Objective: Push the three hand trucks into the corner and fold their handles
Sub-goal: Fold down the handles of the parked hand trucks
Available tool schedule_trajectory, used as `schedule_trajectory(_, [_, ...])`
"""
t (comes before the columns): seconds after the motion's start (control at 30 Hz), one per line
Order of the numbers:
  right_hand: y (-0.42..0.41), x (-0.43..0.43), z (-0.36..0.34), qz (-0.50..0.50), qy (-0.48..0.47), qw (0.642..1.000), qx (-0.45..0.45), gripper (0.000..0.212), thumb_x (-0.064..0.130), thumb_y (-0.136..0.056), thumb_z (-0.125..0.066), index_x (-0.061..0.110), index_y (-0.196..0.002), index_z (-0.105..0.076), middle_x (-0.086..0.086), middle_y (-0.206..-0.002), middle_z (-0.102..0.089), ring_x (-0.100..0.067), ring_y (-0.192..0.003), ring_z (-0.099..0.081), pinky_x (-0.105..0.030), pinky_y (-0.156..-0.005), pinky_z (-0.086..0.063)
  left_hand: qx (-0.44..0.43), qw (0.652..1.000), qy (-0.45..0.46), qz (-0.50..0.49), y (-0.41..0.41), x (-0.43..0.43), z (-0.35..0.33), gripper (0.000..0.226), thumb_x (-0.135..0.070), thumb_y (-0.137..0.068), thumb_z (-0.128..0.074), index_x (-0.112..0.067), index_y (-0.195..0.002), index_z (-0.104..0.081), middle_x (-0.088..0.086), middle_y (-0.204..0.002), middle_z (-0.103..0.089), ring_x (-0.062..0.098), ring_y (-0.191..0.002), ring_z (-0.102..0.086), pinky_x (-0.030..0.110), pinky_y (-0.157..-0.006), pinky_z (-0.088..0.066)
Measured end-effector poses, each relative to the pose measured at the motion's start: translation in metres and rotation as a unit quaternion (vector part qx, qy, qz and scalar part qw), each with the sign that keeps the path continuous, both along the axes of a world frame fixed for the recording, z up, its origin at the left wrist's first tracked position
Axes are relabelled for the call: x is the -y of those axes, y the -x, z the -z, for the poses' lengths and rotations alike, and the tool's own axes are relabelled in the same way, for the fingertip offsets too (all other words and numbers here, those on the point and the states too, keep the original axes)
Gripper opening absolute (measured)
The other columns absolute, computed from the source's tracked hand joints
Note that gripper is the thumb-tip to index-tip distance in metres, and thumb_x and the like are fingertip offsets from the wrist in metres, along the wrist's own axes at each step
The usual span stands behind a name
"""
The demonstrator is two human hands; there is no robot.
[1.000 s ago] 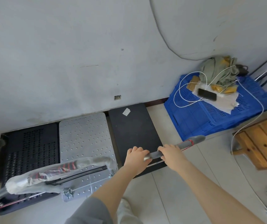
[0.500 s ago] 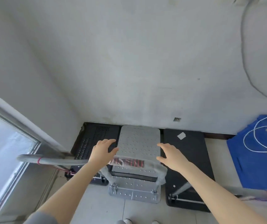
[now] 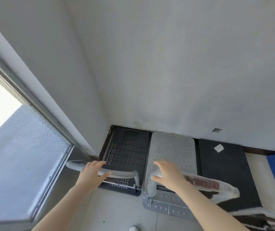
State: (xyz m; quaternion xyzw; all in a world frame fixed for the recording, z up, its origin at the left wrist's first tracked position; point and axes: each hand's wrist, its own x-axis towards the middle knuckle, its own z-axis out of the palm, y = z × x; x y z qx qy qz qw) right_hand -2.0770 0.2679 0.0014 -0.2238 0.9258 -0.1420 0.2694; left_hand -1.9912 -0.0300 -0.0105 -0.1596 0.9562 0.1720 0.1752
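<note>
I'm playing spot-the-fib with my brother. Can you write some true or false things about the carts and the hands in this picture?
1. The corner cart, the silver cart and the right cart stand side by side against the wall. True.
2. The silver cart is the one in the corner. False: it is in the middle, and a black cart with holes is in the corner.
3. The left hand touches the grey handle of the corner cart. True.
4. The right hand grips a blue crate. False: it rests on the plastic-wrapped handle of the silver cart.
5. The window is on the right. False: it is on the left.
</note>
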Motion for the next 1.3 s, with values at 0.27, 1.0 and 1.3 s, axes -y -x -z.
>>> schedule_trajectory(0.27, [-0.012,0.061,0.014,-0.072,-0.025,0.997,-0.021,0.063,0.046,-0.090,-0.054,0.020,-0.143,-0.032,-0.003,-0.142,-0.045,-0.024,-0.129,-0.042,-0.038,-0.109,-0.033,0.081,0.992,0.041,0.082,0.016,0.054,0.039,0.053,-0.066,-0.085,-0.039,-0.037,-0.129,-0.046,-0.008,-0.135,-0.052,0.021,-0.128,-0.039,0.043,-0.112,-0.020])
schedule_trajectory(1.0, [-0.039,0.205,0.091,-0.124,0.047,0.988,0.076,0.043,0.035,-0.100,-0.036,0.020,-0.140,-0.032,-0.008,-0.126,-0.047,-0.031,-0.115,-0.042,-0.042,-0.095,-0.029,0.055,0.992,-0.067,0.093,-0.002,0.152,0.065,0.057,-0.086,-0.060,-0.027,-0.040,-0.089,-0.046,-0.012,-0.099,-0.052,0.017,-0.113,-0.038,0.040,-0.099,-0.032])
schedule_trajectory(1.3, [-0.047,0.224,0.091,-0.137,0.061,0.988,0.046,0.044,0.035,-0.100,-0.035,0.021,-0.141,-0.032,-0.007,-0.127,-0.048,-0.031,-0.115,-0.043,-0.040,-0.093,-0.030,0.046,0.996,-0.048,0.065,-0.019,0.173,0.070,0.102,-0.099,-0.046,-0.010,-0.033,-0.107,-0.058,-0.010,-0.110,-0.056,0.019,-0.111,-0.040,0.039,-0.099,-0.032])
